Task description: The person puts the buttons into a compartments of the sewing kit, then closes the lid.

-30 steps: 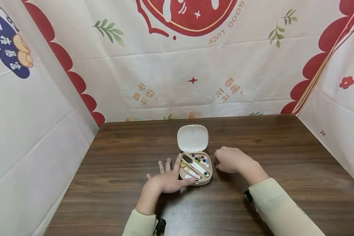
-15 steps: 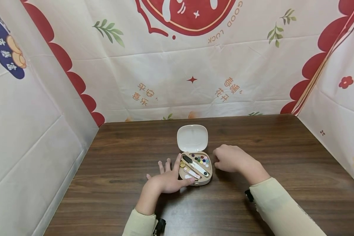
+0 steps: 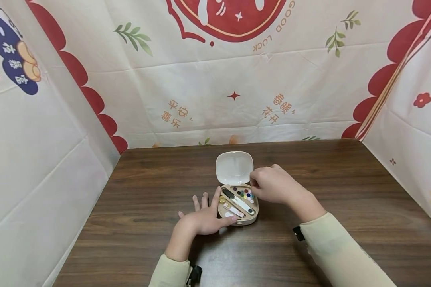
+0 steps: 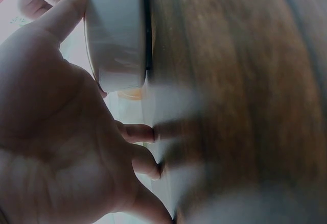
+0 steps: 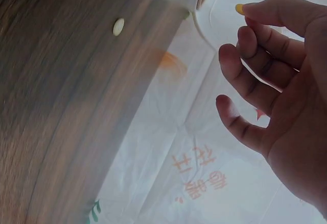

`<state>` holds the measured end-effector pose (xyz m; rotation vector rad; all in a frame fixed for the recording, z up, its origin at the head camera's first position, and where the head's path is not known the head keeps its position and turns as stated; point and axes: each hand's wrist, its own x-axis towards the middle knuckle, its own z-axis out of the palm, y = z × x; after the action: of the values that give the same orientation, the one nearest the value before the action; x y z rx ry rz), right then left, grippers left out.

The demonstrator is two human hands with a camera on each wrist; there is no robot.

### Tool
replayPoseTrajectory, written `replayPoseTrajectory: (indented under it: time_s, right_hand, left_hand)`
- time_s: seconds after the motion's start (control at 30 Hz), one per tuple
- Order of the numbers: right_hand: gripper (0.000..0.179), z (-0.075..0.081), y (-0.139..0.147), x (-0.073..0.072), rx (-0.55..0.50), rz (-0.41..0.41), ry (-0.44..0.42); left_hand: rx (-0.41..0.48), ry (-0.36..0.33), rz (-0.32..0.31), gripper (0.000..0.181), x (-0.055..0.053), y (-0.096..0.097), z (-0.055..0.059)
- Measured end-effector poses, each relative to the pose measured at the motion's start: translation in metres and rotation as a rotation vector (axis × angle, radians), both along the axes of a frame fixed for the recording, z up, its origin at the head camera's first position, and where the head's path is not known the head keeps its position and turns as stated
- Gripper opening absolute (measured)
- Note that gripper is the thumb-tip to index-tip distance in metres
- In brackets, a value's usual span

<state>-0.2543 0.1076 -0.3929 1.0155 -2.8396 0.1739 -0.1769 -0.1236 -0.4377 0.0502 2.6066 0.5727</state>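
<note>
A small sewing kit lies on the table, its white lid tipped back. Inside are black-and-white thread snips, a gold thimble and several tiny coloured round pieces. My left hand, fingers spread, touches the kit's left and front sides; in the left wrist view the left thumb rests against its wall. Over the kit's right edge, my right hand pinches a tiny yellow piece between thumb and finger. What kind of piece it is, I cannot tell.
A small pale oval piece lies on the wooden table in the right wrist view. Behind the table's far edge hangs a printed white cloth, with further cloth at both sides.
My right hand has moved left and a little away from me, from beside the kit to over its right edge. The left hand and the kit have stayed put.
</note>
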Motion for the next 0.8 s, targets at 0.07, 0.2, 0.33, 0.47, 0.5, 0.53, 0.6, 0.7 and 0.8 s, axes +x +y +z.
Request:
replayPoseTrajectory:
  time_s: [0.07,0.2,0.33,0.47,0.5,0.53,0.6,0.7,0.8]
  right_hand:
    - [0.024,0.0,-0.004,0.001,-0.002,0.008,-0.002]
    - [0.025,0.0,-0.011,0.0,0.004,0.021,-0.009]
    - [0.026,0.0,-0.015,0.0,0.01,0.03,-0.011]
    - [0.026,0.0,-0.019,-0.001,0.009,0.039,0.001]
    - [0.026,-0.001,-0.02,-0.002,0.009,0.04,0.002]
    - [0.025,-0.001,-0.022,-0.002,0.01,0.041,0.004]
    - [0.025,-0.002,-0.025,-0.002,0.014,0.045,0.005]
    - [0.025,-0.003,-0.029,-0.003,0.026,0.041,0.006]
    - [0.025,-0.005,-0.033,-0.005,0.043,0.033,0.009]
  left_hand:
    - [-0.001,-0.004,-0.004,0.106,-0.001,-0.001,0.0]
    - [0.001,-0.005,-0.009,0.105,-0.002,-0.001,0.002]
    - [0.005,-0.005,-0.011,0.105,-0.002,-0.002,0.004]
    - [0.012,-0.01,-0.013,0.105,-0.003,-0.004,0.006]
    - [0.014,-0.011,-0.013,0.105,-0.003,-0.005,0.006]
    - [0.013,-0.014,-0.014,0.105,-0.004,-0.005,0.006]
    - [0.011,-0.019,-0.014,0.105,-0.004,-0.007,0.007]
    - [0.006,-0.028,-0.017,0.106,-0.006,-0.008,0.008]
    - [0.002,-0.035,-0.022,0.106,-0.007,-0.01,0.008]
